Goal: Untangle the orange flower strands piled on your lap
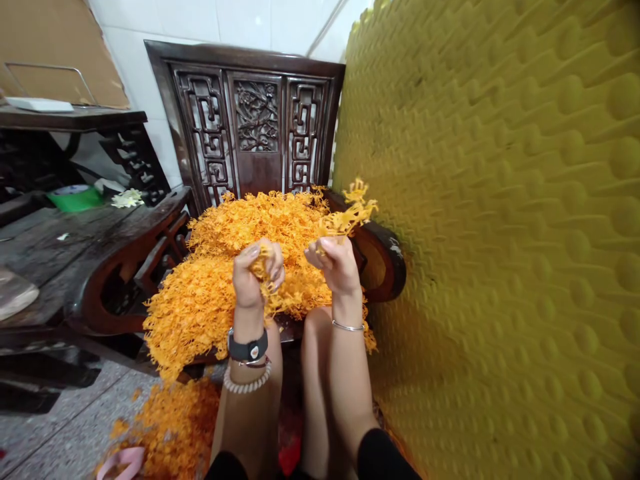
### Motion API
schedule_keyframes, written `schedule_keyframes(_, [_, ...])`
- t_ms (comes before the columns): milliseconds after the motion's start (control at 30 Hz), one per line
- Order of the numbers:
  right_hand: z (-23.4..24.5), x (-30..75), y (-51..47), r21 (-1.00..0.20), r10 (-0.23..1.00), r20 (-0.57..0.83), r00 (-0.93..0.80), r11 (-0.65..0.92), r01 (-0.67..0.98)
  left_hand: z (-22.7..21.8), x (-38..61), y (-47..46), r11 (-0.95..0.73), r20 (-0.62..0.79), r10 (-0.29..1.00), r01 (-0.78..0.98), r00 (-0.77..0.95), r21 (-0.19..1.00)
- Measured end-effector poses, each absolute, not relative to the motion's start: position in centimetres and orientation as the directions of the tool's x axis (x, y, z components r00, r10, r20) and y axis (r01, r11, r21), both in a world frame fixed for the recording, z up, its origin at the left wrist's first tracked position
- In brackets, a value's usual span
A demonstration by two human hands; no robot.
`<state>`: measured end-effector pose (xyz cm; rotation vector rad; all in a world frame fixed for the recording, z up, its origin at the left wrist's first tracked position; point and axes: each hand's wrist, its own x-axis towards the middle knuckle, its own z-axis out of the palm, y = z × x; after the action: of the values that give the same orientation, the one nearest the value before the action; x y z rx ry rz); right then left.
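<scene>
Pale tiled wall [245,20] at the far side, behind a dark carved chair [257,167]. Along the right, a bumpy yellow mat [500,200], upright; to the left, a dark wooden table [63,250] with a green bowl [77,200] on it. On the chair seat, straight ahead, a large heap [195,300] of frilly orange pieces, spilling over the near left edge. Lower down, on the floor at the near left, a looser orange pile [175,420], with a pink loop [123,461] at its left edge.

Holds a small orange piece [261,263] in the left hand [257,277], fingers curled in around it. Grips a longer orange sprig [353,215] in the right hand [340,263], closed almost to a fist, with the frilly end sticking out towards the far right. Hands apart, both above the heap.

Judging by the amount on the chair, very little in hand and plenty left to handle. Cannot tell whether the floor pile counts as done, discarded or waiting; no clear divide between handled and unhandled pieces.
</scene>
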<state>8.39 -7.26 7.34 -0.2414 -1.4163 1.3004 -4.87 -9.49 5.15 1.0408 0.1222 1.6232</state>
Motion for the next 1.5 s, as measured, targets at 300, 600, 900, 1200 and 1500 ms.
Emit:
schedule_keyframes(300, [7.3,8.1,-7.8,-0.921,0.674,0.347,-0.653,0.112,-0.373,4.7,-3.3,-8.8,-0.604,0.563,0.797,-0.300,-0.219,0.738])
schedule_keyframes(600, [7.6,8.2,-7.9,-0.968,0.625,0.240,-0.743,0.100,-0.229,5.1,-3.0,-9.9,-0.623,0.599,0.775,-0.085,-0.202,0.777])
schedule_keyframes(900, [8.2,7.1,-8.9,-0.873,0.862,0.483,-0.154,0.488,-0.005,5.2,-3.7,-10.1,-0.562,0.554,0.827,-0.134,-0.098,0.816])
schedule_keyframes(1200, [7.6,4.3,-9.1,-0.850,0.891,0.383,-0.245,0.236,-0.472,4.9,-3.3,-10.1,-0.267,0.375,0.927,-0.726,-0.014,0.634])
schedule_keyframes(1500, [7.3,3.2,-8.2,-0.794,0.952,0.221,-0.213,0.048,-0.607,4.8,-3.4,-8.8,-0.085,0.253,0.966,-0.869,0.048,0.487])
